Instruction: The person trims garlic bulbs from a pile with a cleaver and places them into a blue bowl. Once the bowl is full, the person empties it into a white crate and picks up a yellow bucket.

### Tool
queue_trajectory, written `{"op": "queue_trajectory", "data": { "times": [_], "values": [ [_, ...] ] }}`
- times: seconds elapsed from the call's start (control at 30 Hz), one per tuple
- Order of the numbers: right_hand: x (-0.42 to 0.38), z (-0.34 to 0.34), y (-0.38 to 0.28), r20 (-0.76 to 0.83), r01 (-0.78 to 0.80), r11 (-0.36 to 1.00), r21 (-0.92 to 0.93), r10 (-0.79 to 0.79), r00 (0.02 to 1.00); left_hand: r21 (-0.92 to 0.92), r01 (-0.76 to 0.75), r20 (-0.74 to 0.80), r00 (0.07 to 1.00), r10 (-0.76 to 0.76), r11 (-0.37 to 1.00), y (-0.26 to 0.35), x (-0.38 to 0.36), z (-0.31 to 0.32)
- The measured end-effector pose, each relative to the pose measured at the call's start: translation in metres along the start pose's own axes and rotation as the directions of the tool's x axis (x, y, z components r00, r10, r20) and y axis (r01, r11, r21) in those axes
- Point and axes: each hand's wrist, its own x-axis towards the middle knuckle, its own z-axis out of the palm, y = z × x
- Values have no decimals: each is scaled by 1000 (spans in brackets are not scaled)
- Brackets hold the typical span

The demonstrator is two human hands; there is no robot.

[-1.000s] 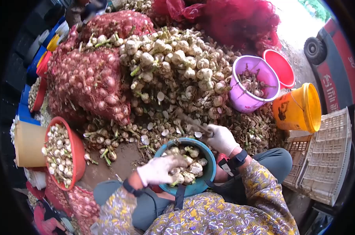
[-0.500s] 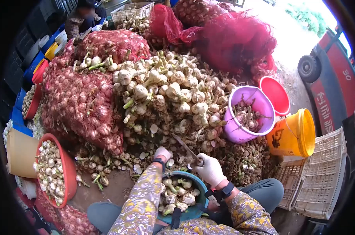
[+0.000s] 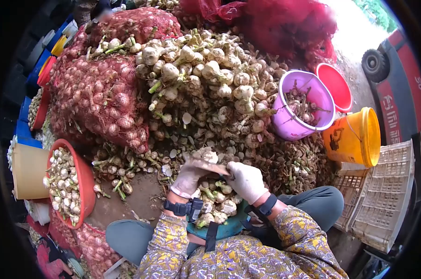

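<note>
My right hand [image 3: 246, 181], in a white glove, is closed round the handle of a knife [image 3: 207, 165]. The blade points left, across the front of my left hand [image 3: 187, 180], also gloved. A garlic bulb [image 3: 206, 154] shows just beyond the blade, in my left hand's grip; the fingers are partly hidden. Below both hands a teal basin [image 3: 226, 229] between my legs holds several garlic bulbs [image 3: 222, 204] with short green stems. Ahead rises a large heap of garlic [image 3: 210, 74] with stems.
Red mesh sacks of garlic [image 3: 99, 100] lie left of the heap. A red-orange tub [image 3: 82, 186] of trimmed garlic stands at my left. To the right are a purple bucket [image 3: 292, 122], a red bucket [image 3: 343, 95], a yellow bucket [image 3: 343, 139] and white crates [image 3: 382, 200].
My left hand has come back from the heap toward me, now with a garlic bulb. The knife has swung from pointing away to lying across it. My view has tilted downward.
</note>
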Motion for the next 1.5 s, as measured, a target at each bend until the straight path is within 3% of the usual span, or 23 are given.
{"op": "queue_trajectory", "data": {
  "times": [0.03, 0.1, 0.17, 0.2, 0.23, 0.33, 0.43, 0.47, 0.53, 0.57, 0.6, 0.63, 0.7, 0.73, 0.77, 0.83, 0.9, 1.0, 1.13, 1.23, 1.43, 1.47, 1.5],
  "values": [
    [-4, 0, -3, 19, 42, 998, -46, -42, 999, -9, -50, -41, 998, 50, 999, -11, -5, -1],
    [-9, -2, -9, 51, 93, 992, -85, -89, 995, 518, -32, -26, 998, 53, 855, -34, -3, -26],
    [-8, -8, -17, -1, 155, 982, -106, -155, 988, 944, -270, 220, 944, 246, 191, -45, -3, -41],
    [-7, -9, -22, 0, 171, 978, -119, -172, 985, 919, -384, 387, 844, 372, -85, -42, -4, -39],
    [-6, -9, -24, -3, 176, 977, -116, -178, 984, 920, -381, 386, 843, 374, -91, -38, -7, -37],
    [-6, -7, -28, 7, 205, 967, -154, -206, 979, 735, -164, 13, 974, 228, 658, -20, -21, -20],
    [-5, -4, -25, 7, 237, 954, -182, -240, 971, 798, -190, 45, 965, 257, 573, -22, -24, -23],
    [-4, 2, -16, -22, 232, 955, -187, -240, 970, 853, -368, 202, 887, 415, 371, -26, -26, -33],
    [0, 12, 7, -80, 64, 990, -124, -75, 994, 709, -231, 12, 949, 316, 666, 8, -46, -9],
    [3, 18, 32, -56, -73, 989, -130, 66, 996, 307, 140, -211, 975, -76, 941, 45, -62, 25],
    [4, 14, 27, -54, -94, 993, -75, 90, 994, 456, -42, -167, 977, 132, 889, 46, -67, 23],
    [6, 4, 21, -36, -105, 994, -35, 104, 994, 357, -30, -136, 987, 84, 934, 49, -68, 20],
    [4, -7, -8, -99, 8, 998, 58, -2, 995, 711, -174, -20, 963, 267, 682, 32, -59, 5],
    [4, -13, -15, -65, 93, 991, 99, -87, 994, 724, -100, -27, 985, 172, 683, 37, -62, 17],
    [2, -14, -19, -35, 163, 975, 148, -160, 987, 815, -423, 287, 889, 357, 396, 27, -59, 13],
    [5, -14, 13, 400, 5, 1000, 12, -9, 917, 846, -455, 399, 886, 237, 276, 43, -79, 25],
    [-6, -14, 29, 291, 38, 998, -50, -21, 956, 777, -610, 588, 791, 171, 155, 37, -92, 17],
    [-1, -20, 20, 256, -87, 996, 11, 81, 963, 928, -176, 311, 853, -420, 328, 32, -72, 4],
    [7, -23, 10, 99, -116, 988, 104, 106, 989, 868, 135, -97, 990, -102, 477, -28, 55, -72],
    [12, -22, 9, 121, -149, 982, 118, 134, 984, 880, 304, -288, 953, -99, 366, -63, 141, -76],
    [19, -14, 19, 165, -314, 933, 174, 287, 944, 743, 471, -563, 824, 63, 475, -161, 210, -83],
    [20, -14, 21, 169, -318, 932, 171, 291, 942, 752, 433, -533, 843, 71, 497, -170, 211, -91],
    [22, -15, 22, 144, -300, 946, 125, 281, 949, 592, 514, -528, 829, -183, 621, -138, 197, -82]
  ]
}}
